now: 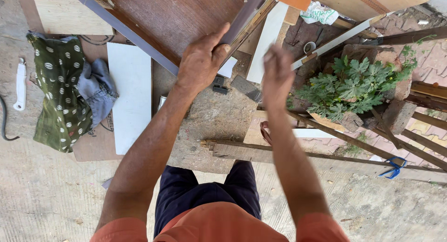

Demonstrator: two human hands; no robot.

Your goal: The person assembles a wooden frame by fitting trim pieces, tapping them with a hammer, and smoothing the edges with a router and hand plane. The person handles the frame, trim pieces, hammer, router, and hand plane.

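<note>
A brown wooden panel point(172, 18) with a grey edge band is held up tilted in front of me. My left hand point(201, 60) grips its lower right edge, thumb on the rim. Just to the right of that edge my right hand point(277, 72) is raised and blurred; its fingers look loosely together with nothing visible in them, and it does not touch the panel.
A white board point(131, 95) lies on the concrete ground beside a green patterned cloth point(60, 88) and a white handle point(20, 86). Green leafy plant point(349, 86), bricks and wooden slats point(372, 139) crowd the right. A small dark block point(220, 88) lies under the panel.
</note>
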